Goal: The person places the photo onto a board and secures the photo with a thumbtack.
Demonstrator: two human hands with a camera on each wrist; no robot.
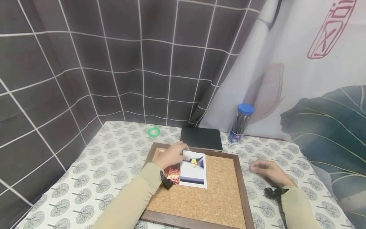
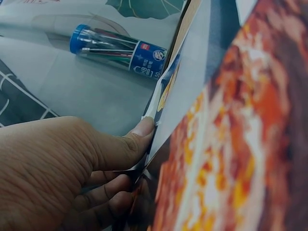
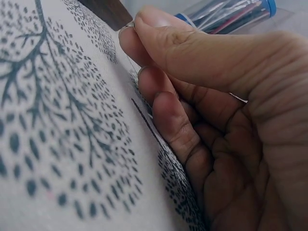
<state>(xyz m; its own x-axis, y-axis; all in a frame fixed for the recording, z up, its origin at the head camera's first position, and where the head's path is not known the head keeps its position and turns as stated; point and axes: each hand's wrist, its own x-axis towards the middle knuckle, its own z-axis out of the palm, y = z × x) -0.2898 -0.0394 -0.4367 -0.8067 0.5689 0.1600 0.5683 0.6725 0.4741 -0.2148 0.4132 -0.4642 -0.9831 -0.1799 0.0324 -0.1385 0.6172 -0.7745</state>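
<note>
A cork board [image 1: 222, 184] in a brown wooden frame lies on the table. On it, a white photo print [image 1: 188, 178] with a small yellow figure overlaps a red and orange print [image 1: 172, 176]. My left hand [image 1: 172, 155] is at the board's far edge, pinching the white print's upper left corner. In the left wrist view the thumb [image 2: 142, 127] lies on that print's edge, the other fingers bent below it. Beside the board's right side, my right hand [image 1: 267, 171] hovers low over the tablecloth. Its fingers [image 3: 171, 118] are loosely curled, thumb and index tips close together, nothing visible between them.
A black flat notebook [image 1: 201, 138] lies behind the board. To its right stands a clear pencil tube [image 1: 240, 124] with a blue lid. A green ring [image 1: 153, 132] like a tape roll is at the back left. Grey gridded curtain [image 1: 154, 63] hangs behind the table.
</note>
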